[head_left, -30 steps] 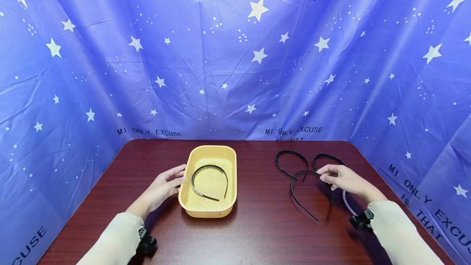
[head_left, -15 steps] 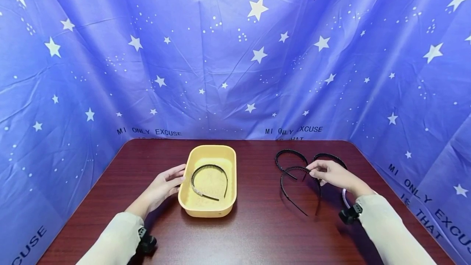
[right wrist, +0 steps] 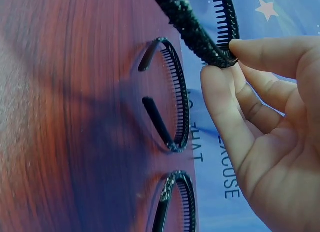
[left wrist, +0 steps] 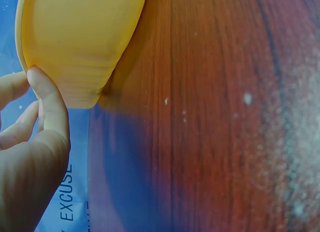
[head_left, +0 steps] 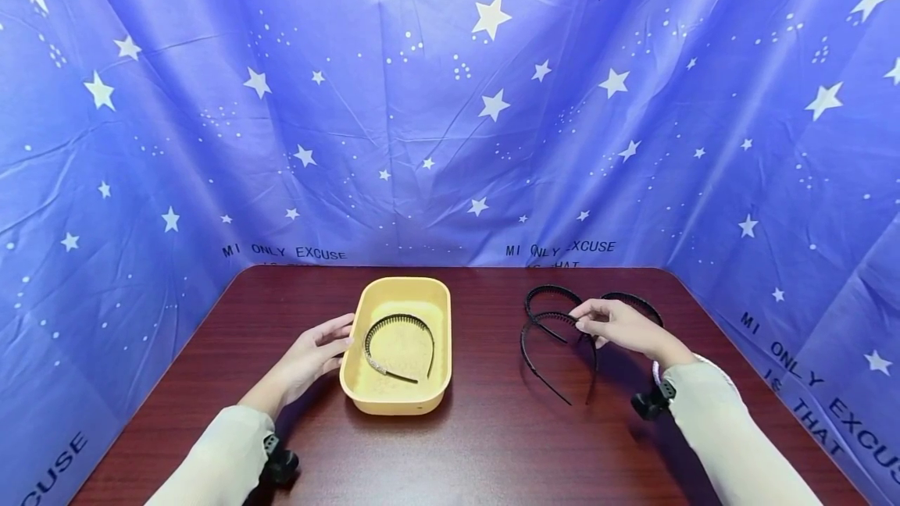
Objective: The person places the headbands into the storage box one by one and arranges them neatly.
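My right hand pinches a black toothed headband between thumb and fingers, raised over the table with its ends pointing down. Dark glitter covers part of this band in the right wrist view. At the left, my left hand touches the side of a yellow tray, fingers mostly straight against its rim. Inside the tray lies another black headband with a glittery patch. Two more black headbands lie behind my right hand, one back left and one back right, partly hidden.
A pale lilac headband lies partly hidden under my right sleeve. The dark red wooden table ends at a blue star-printed curtain on the back and sides.
My right hand has moved left with the pinched headband, which now overlaps the back left headband in the head view. My left hand and the tray stay in place.
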A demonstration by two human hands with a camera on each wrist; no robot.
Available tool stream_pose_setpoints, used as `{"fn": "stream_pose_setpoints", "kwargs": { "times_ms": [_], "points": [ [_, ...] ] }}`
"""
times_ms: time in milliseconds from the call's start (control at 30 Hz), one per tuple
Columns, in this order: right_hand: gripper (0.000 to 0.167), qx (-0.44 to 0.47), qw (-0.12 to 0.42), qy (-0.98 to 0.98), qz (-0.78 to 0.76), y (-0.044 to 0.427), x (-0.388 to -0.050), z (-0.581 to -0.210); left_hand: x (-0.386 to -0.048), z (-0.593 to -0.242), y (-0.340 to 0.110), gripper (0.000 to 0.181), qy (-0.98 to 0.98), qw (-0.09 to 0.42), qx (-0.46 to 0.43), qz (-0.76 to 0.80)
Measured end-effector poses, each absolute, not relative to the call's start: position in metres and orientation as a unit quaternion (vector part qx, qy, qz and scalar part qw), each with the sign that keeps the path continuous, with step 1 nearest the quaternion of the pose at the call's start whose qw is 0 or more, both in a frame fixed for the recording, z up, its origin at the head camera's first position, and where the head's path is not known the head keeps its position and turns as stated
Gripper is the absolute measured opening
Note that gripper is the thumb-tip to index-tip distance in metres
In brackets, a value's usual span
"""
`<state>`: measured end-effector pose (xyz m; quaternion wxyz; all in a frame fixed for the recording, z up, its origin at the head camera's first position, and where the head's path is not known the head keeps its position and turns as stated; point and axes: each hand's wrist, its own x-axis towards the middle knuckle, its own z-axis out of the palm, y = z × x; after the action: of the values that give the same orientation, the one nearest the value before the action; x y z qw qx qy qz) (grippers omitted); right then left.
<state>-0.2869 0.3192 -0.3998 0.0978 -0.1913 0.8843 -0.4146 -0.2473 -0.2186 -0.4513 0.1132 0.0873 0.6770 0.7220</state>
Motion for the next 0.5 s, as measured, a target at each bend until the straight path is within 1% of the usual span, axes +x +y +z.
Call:
{"fn": "stream_pose_setpoints", "kwargs": {
  "times_ms": [500],
  "points": [
    [0.030, -0.195, 0.110, 0.873, -0.433, 0.300, -0.295, -0.405, -0.247, -0.452, -0.219, 0.061, 0.680, 0.111, 0.084, 0.720]
  ]
}}
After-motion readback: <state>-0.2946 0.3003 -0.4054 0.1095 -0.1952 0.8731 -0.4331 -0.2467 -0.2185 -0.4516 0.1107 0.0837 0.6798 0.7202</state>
